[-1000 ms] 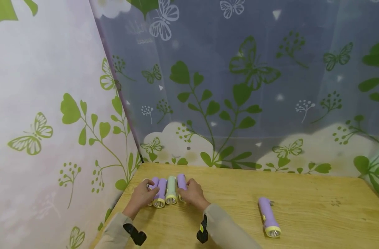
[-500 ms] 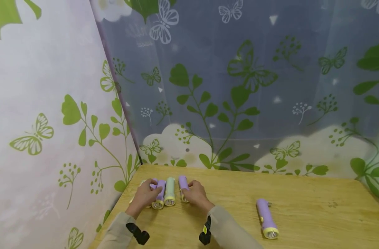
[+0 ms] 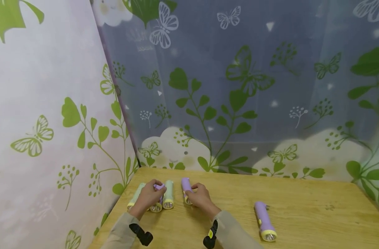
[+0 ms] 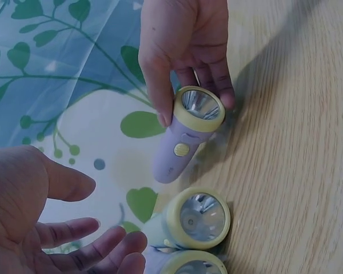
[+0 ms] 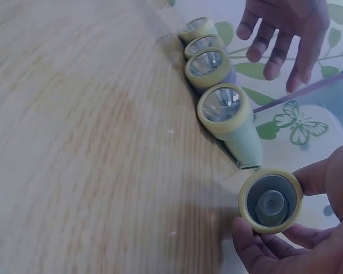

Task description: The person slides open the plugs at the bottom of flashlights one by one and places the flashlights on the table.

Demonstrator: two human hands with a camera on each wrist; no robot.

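My right hand [image 3: 201,197] gripping a purple flashlight [image 4: 186,136], left hand [image 3: 148,195] with fingers apart, lone flashlight [image 3: 264,218] in head view only.

Left hand [image 3: 149,196] relaxed, right hand [image 3: 203,199] pinching.
Both arms [image 3: 118,232] extend from the near side, slanting toward each other.
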